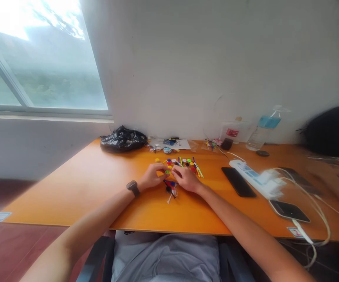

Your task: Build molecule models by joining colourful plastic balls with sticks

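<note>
My left hand [152,176], with a dark watch on its wrist, and my right hand [187,178] meet on the orange table [84,188]. The fingertips of both pinch together around a tiny green and yellow piece [167,171]. Just below them lies a small built figure of red, blue and black discs on thin sticks [170,187]. Beyond the hands is a scatter of small coloured discs and sticks [184,161].
A black plastic bag [123,139] and papers lie by the wall. A black phone [238,181], a white power strip [257,178] with cables, a second device [289,209], a water bottle [263,131] and a dark bag [332,131] are on the right.
</note>
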A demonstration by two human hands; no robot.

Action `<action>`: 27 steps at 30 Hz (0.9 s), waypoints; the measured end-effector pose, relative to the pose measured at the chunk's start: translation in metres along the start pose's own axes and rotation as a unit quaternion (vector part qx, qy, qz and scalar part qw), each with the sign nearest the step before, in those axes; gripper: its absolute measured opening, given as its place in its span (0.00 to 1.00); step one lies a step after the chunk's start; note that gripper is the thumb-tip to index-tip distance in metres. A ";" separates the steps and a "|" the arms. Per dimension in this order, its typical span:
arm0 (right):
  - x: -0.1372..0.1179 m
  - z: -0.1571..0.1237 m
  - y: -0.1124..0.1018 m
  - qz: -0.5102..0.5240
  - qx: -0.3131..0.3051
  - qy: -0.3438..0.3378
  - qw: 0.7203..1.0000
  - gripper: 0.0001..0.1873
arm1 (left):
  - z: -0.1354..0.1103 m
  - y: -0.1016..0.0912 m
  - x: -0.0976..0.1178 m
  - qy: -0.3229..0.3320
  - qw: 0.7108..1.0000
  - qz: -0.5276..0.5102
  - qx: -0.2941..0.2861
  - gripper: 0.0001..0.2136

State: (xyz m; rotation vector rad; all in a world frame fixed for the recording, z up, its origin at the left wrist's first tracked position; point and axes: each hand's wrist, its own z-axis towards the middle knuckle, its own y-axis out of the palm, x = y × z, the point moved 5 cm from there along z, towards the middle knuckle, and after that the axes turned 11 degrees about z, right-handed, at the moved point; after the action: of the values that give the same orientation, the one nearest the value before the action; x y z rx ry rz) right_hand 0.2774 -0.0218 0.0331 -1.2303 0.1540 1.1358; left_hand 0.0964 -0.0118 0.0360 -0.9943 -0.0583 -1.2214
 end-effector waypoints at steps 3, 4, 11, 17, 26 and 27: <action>0.000 0.000 0.001 -0.001 -0.006 0.002 1.000 0.12 | -0.001 0.001 -0.001 -0.004 1.000 0.001 -0.005 0.06; 0.000 0.000 0.001 -0.001 -0.009 0.000 1.000 0.12 | -0.001 0.002 -0.002 -0.004 1.000 0.003 -0.006 0.06; -0.001 -0.001 0.002 -0.012 -0.027 -0.003 1.000 0.10 | -0.002 0.008 -0.008 -0.004 1.000 0.004 -0.025 0.04; -0.002 0.000 0.001 -0.011 -0.033 -0.001 0.999 0.11 | -0.004 0.012 -0.012 -0.008 0.999 0.014 -0.039 0.07; 0.009 0.002 0.004 0.012 -0.024 0.038 0.999 0.12 | 0.004 -0.017 -0.027 -0.064 0.990 0.105 0.070 0.17; 0.009 0.001 0.005 0.005 -0.032 0.046 0.998 0.13 | 0.004 -0.017 -0.034 -0.063 0.988 0.127 0.058 0.18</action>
State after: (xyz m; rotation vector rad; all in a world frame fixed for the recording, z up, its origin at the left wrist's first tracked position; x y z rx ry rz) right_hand 0.2775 -0.0157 0.0248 -1.3406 0.1936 1.1000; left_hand 0.0710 0.0165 0.0309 -0.9455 -0.0983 -0.9118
